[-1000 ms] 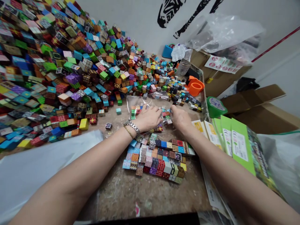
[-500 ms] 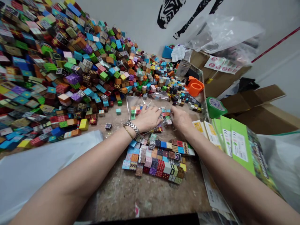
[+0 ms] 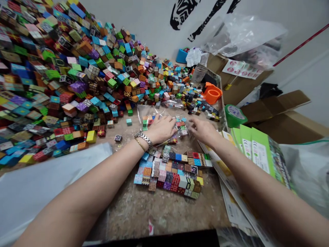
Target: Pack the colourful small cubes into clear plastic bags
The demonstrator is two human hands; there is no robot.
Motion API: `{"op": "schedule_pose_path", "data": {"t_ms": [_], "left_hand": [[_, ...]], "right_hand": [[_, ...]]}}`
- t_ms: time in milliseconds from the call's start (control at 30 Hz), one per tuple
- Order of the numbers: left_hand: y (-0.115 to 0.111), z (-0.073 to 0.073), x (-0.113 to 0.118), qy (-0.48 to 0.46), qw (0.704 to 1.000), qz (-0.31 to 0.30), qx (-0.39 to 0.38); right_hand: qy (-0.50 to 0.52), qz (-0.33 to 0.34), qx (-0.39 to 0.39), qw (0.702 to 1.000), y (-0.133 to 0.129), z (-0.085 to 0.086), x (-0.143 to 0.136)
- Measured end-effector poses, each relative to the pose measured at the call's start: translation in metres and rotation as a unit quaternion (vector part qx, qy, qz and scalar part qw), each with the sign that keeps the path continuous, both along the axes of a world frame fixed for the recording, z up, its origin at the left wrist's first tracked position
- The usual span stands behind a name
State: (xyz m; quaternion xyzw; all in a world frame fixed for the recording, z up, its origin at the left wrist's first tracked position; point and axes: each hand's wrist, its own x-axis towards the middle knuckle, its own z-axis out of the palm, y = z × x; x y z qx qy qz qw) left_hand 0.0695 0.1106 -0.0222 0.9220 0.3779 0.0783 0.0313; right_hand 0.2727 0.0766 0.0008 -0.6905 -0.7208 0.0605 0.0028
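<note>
Two hands over the worktop [image 3: 164,216], center of frame, both bare. Left hand [image 3: 162,127]: palm down, fingers fairly straight and slightly spread, laid on a clear bag [image 3: 143,112]; presses, nothing gripped that shows. Right hand [image 3: 204,131]: just right of the bag, fingers loosely bent and partly open, nothing visible in them. Whether its fingertips touch the film, cannot tell.

Main change: right hand is more curled in the earlier frames, close against the bag's right edge; now it has loosened and shifted a bit right, forearm swung out with it. Left hand stays put. So, as I judge it, the bag is steadied by the left hand alone and the right is free.

Bag lies mid-frame. Colored blocks show through the film at its left end, more blocks [image 3: 182,126] between the two hands; inside or under the film, hard to say there. Small dark red block [image 3: 174,140] just below the left fingers.

Lower center: block rows [image 3: 174,171], packed close together, some standing taller, nearest the left wrist. Loose ones left of the bag: dark block [image 3: 118,138], teal block [image 3: 129,121]. Big block pile [image 3: 77,72] fills upper left. Plastic sheets [image 3: 61,178] lower left. Right side: green packs [image 3: 259,151], green tape roll [image 3: 234,116], orange holder [image 3: 212,95].
</note>
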Motion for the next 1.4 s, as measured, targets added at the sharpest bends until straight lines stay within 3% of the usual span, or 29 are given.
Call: {"op": "schedule_pose_path", "data": {"t_ms": [233, 400, 533, 900, 1200, 1400], "left_hand": [[0.000, 0.002, 0.001, 0.003, 1.000, -0.007, 0.000], [0.001, 0.000, 0.001, 0.005, 1.000, -0.009, 0.000], [0.002, 0.000, 0.001, 0.001, 1.000, -0.012, -0.006], [0.003, -0.002, 0.000, 0.000, 1.000, -0.014, 0.002], [0.002, 0.000, 0.001, -0.001, 1.000, -0.007, -0.002], [0.003, -0.001, 0.000, 0.009, 1.000, -0.014, 0.006]], "right_hand": [[0.000, 0.045, 0.038, 0.998, -0.052, 0.030, 0.014], [0.024, 0.082, 0.001, 0.996, -0.076, 0.030, 0.010], [0.038, 0.065, -0.005, 0.997, -0.072, 0.023, 0.006], [-0.141, 0.061, -0.089, 0.984, -0.032, 0.004, -0.007], [-0.194, 0.057, -0.102, 0.974, -0.048, 0.017, -0.022], [-0.194, 0.066, -0.109, 0.973, -0.044, 0.012, -0.018]]}}
